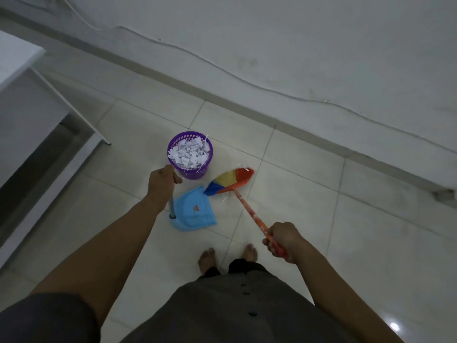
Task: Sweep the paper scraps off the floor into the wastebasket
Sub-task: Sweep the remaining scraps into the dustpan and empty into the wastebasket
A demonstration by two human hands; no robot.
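A purple mesh wastebasket [173, 144] stands on the tiled floor, filled with white paper scraps [189, 153]. Just in front of it a blue dustpan [195, 212] rests on the floor, and my left hand [162, 180] grips the top of its upright handle. My right hand [280, 241] holds the orange handle of a broom [232, 180] whose red, yellow and blue bristles touch the floor to the right of the dustpan's mouth. A few thin paper strips [224, 199] lie by the bristles and a few cling to the bristle tips.
A white table [14, 58] with thin legs stands at the left. A wall with a loose white cable [247, 81] runs diagonally behind the basket. My bare feet [227, 257] stand just behind the dustpan.
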